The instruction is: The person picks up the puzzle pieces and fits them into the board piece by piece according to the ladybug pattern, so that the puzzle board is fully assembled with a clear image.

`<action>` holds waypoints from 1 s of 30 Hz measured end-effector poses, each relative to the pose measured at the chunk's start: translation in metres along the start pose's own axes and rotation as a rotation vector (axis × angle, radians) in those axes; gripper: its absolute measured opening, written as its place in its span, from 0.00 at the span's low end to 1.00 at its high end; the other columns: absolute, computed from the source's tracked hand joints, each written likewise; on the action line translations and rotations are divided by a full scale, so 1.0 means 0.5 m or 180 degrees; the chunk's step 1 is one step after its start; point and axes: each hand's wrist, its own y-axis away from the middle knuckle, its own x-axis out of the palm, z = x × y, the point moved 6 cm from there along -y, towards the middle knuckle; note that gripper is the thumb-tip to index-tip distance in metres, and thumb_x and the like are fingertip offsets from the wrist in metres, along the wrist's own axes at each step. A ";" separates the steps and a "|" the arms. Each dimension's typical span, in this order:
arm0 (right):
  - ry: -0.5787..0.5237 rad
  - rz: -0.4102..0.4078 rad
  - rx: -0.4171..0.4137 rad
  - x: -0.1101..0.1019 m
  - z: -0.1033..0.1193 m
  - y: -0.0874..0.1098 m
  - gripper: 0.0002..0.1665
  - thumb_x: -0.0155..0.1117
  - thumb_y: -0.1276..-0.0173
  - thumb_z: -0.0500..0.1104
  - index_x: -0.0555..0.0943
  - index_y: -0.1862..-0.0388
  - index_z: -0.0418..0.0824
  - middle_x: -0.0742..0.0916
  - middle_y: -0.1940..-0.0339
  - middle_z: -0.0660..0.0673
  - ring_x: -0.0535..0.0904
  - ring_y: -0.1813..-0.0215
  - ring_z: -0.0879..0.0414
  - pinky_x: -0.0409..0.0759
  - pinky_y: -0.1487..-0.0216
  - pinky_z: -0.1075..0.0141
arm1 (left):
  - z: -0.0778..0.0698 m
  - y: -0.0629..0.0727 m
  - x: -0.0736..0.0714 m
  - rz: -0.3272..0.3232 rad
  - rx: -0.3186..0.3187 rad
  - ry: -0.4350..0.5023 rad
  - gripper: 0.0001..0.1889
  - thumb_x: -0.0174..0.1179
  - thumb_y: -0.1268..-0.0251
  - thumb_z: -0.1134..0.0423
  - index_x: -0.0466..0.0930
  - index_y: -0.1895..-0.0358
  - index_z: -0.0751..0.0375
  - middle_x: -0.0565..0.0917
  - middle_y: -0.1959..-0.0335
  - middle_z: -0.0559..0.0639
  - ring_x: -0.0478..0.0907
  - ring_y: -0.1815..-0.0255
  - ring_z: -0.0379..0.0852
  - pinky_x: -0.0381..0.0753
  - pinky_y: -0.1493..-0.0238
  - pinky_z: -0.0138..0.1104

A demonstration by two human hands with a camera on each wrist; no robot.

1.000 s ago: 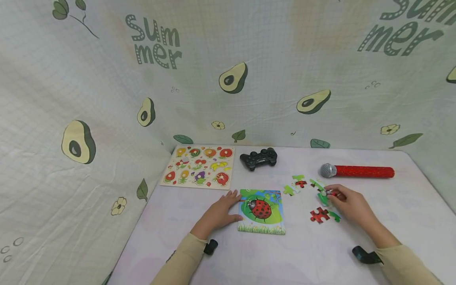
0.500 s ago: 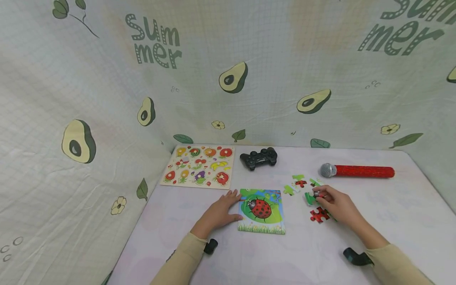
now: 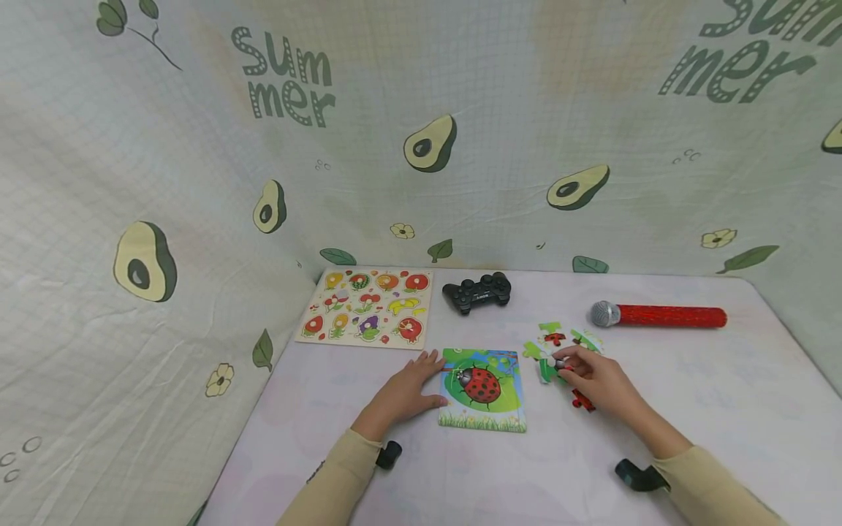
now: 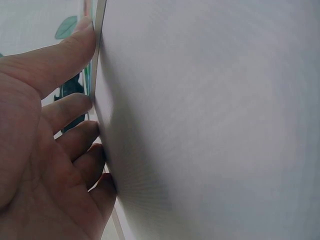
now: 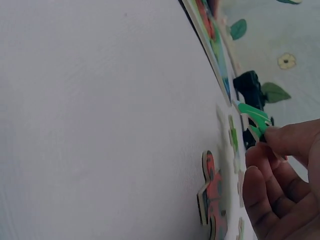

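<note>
A square ladybug picture board (image 3: 483,420) lies on the table in the head view. Against its left edge rests my left hand (image 3: 406,389), fingers stretched and thumb spread; the left wrist view shows the fingertips (image 4: 89,104) touching the board's side. My right hand (image 3: 607,383), right of the board, pinches a green jigsaw puzzle piece (image 3: 545,370) between thumb and fingers. In the right wrist view that green piece is held above the table, part of it hidden by the thumb. A red puzzle piece (image 3: 582,401) lies beneath the right hand, partly covered.
More loose puzzle pieces (image 3: 550,327) lie beyond the right hand. A black game controller (image 3: 477,292) and a wooden fruit puzzle board (image 3: 365,307) are at the back left. At the back right lies a red microphone (image 3: 671,316). A printed cloth hangs behind the table.
My right hand has moved left with the green puzzle piece, from among the loose pieces towards the ladybug board. The left hand has stayed at the board's edge.
</note>
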 end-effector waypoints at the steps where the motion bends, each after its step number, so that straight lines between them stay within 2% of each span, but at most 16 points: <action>1: -0.0017 0.0023 0.0000 0.004 0.004 -0.001 0.16 0.70 0.31 0.37 0.83 0.45 0.42 0.86 0.64 0.51 0.81 0.64 0.62 0.80 0.66 0.70 | 0.000 0.000 0.000 0.0006 -0.0008 -0.0007 0.42 0.71 0.37 0.46 0.65 0.22 0.50 0.59 0.19 0.49 0.49 0.17 0.50 0.55 0.20 0.48; 8: -0.0291 0.0067 -0.0114 0.037 0.024 -0.012 0.16 0.71 0.31 0.39 0.83 0.46 0.42 0.86 0.65 0.52 0.80 0.66 0.64 0.79 0.71 0.69 | -0.005 0.000 -0.002 -0.0011 -0.0003 -0.0003 0.41 0.72 0.38 0.47 0.66 0.23 0.52 0.61 0.19 0.50 0.51 0.17 0.50 0.55 0.20 0.47; 16: -0.0424 0.0168 -0.0343 0.076 0.049 -0.026 0.17 0.72 0.33 0.37 0.83 0.46 0.42 0.87 0.67 0.55 0.81 0.67 0.64 0.82 0.66 0.68 | -0.006 0.001 -0.002 0.0011 -0.0052 -0.0008 0.41 0.71 0.38 0.47 0.66 0.22 0.51 0.60 0.19 0.49 0.50 0.17 0.49 0.55 0.20 0.47; 25: -0.0467 0.0271 -0.0482 0.111 0.083 -0.037 0.15 0.72 0.32 0.39 0.83 0.47 0.44 0.86 0.68 0.56 0.78 0.70 0.65 0.78 0.69 0.69 | -0.008 0.004 -0.005 0.0008 -0.0049 0.0013 0.41 0.72 0.38 0.48 0.66 0.22 0.52 0.61 0.19 0.49 0.51 0.17 0.50 0.55 0.20 0.48; 30: -0.0556 0.0394 -0.0494 0.135 0.100 -0.045 0.14 0.72 0.32 0.40 0.83 0.48 0.44 0.85 0.68 0.56 0.78 0.69 0.65 0.79 0.67 0.69 | -0.006 0.003 -0.005 -0.0008 -0.0009 0.0005 0.41 0.71 0.38 0.47 0.66 0.22 0.52 0.60 0.19 0.50 0.51 0.17 0.50 0.55 0.20 0.47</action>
